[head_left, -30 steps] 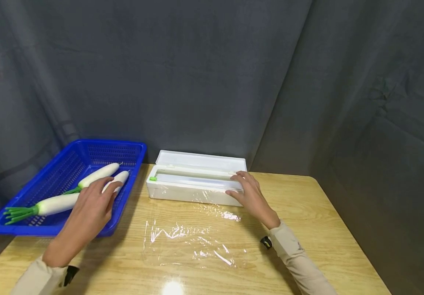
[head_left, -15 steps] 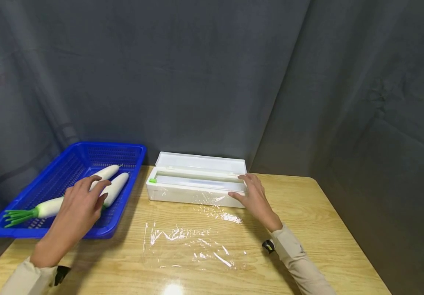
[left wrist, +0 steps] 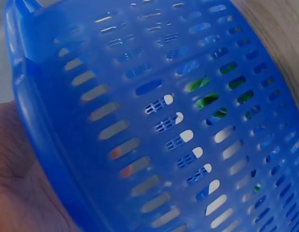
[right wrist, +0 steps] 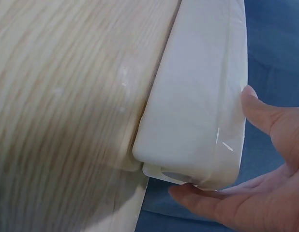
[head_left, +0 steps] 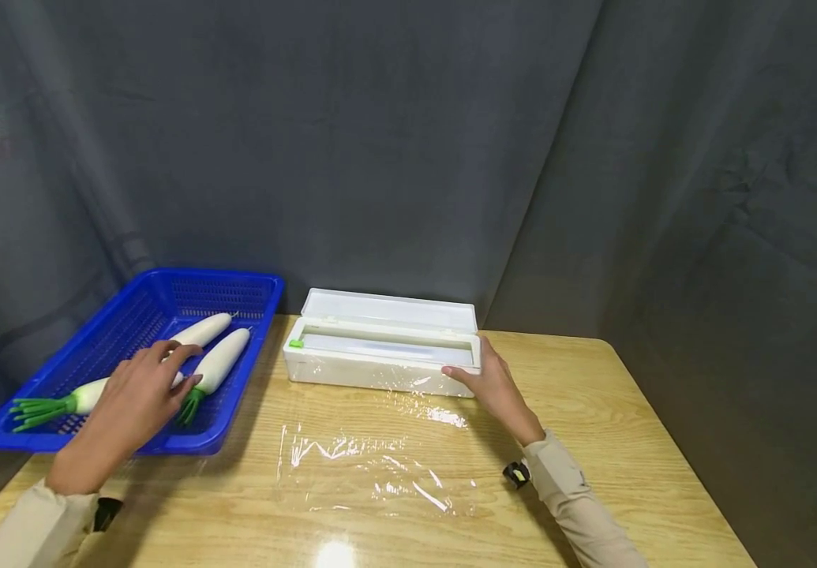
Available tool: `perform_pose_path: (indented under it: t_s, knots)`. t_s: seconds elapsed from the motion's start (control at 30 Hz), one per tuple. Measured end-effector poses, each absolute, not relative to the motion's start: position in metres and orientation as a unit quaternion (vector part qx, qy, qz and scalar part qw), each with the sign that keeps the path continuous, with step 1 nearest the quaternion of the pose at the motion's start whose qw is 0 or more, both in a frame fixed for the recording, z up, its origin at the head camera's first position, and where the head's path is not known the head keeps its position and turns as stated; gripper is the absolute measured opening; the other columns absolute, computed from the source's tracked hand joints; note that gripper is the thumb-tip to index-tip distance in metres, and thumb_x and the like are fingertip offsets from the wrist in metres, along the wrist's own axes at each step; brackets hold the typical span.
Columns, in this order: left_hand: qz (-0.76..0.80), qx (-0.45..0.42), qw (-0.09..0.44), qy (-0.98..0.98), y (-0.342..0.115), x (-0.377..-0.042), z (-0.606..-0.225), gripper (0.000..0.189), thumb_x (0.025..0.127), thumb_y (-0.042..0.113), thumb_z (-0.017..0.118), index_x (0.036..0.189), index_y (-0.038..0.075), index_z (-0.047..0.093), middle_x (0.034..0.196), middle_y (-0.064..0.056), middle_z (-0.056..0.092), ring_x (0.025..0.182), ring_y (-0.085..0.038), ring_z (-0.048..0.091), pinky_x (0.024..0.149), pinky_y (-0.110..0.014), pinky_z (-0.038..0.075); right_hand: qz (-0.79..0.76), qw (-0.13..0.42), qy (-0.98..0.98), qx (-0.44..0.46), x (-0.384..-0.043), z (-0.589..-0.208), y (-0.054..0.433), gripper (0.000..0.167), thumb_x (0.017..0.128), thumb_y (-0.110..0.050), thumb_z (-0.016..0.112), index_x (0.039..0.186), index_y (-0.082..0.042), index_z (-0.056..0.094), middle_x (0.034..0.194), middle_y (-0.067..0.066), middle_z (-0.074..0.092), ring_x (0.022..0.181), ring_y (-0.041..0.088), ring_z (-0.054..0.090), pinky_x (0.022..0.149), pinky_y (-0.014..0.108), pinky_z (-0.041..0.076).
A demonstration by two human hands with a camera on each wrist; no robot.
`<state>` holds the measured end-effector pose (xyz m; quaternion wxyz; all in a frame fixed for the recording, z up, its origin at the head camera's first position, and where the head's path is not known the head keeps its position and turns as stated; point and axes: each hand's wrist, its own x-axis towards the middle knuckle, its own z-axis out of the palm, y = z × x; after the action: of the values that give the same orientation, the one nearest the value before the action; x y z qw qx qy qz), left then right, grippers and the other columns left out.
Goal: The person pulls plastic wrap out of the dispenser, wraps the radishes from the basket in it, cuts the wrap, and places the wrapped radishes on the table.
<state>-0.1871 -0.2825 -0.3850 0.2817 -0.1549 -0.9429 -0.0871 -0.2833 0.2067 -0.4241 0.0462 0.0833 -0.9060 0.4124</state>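
My left hand (head_left: 134, 398) is over the front radish (head_left: 88, 397) in the blue basket (head_left: 250, 379), its fingers spread above the root and hiding its middle. A grip is not visible. In the left wrist view the basket wall (left wrist: 91, 159) covers most of the fingers. My right hand (head_left: 496, 386) holds the right end of a white cling film dispenser (head_left: 380, 375), thumb on the top front edge, fingers at the end face. The dispenser's lid (head_left: 390, 310) stands raised at the back. Clear cling film (head_left: 380, 473) runs from its front onto the table.
Two more white radishes, one at the back (head_left: 204, 330) and one at the right (head_left: 222, 359), lie in the basket. A green slider (head_left: 297, 344) sits at the dispenser's left end. Grey curtains (head_left: 380, 142) hang behind the wooden table (head_left: 593, 442).
My left hand has moved left and down from the right radish to the front one. My right hand has shifted outward from the dispenser's top to its right end.
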Motion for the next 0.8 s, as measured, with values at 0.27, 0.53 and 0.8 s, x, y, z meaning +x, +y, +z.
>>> perform_pose_path:
  t_s: [0.27, 0.53, 0.8]
  knots:
    - [-0.105, -0.159, 0.210, -0.959, -0.286, -0.193, -0.383, 0.042, 0.083, 0.012, 0.087, 0.117, -0.001, 0.067, 0.108, -0.027, 0.069, 0.084, -0.044, 0.068, 0.053, -0.055, 0.051, 0.404, 0.031, -0.911, 0.073, -0.282, -0.424, 0.206, 0.087, 0.094, -0.044, 0.078, 0.158, -0.002, 0.037, 0.138, 0.026, 0.062, 0.122, 0.038, 0.063, 0.103, 0.055, 0.051]
    - [-0.129, -0.132, 0.131, -0.974, -0.288, -0.200, -0.378, 0.040, 0.091, 0.017, 0.081, 0.124, 0.001, 0.066, 0.124, -0.031, 0.064, 0.099, -0.050, 0.067, 0.060, -0.064, 0.052, 0.402, 0.040, -0.912, 0.072, -0.281, -0.424, 0.205, 0.081, 0.094, -0.040, 0.079, 0.155, -0.003, 0.041, 0.125, 0.022, 0.068, 0.107, 0.032, 0.066, 0.094, 0.051, 0.054]
    - [-0.113, -0.118, 0.082, -0.983, -0.289, -0.218, -0.367, 0.040, 0.092, 0.021, 0.079, 0.124, 0.000, 0.065, 0.119, -0.033, 0.063, 0.091, -0.051, 0.067, 0.062, -0.066, 0.051, 0.408, 0.042, -0.910, 0.067, -0.281, -0.426, 0.206, 0.084, 0.094, -0.042, 0.078, 0.157, -0.003, 0.039, 0.134, 0.026, 0.065, 0.118, 0.038, 0.065, 0.101, 0.056, 0.052]
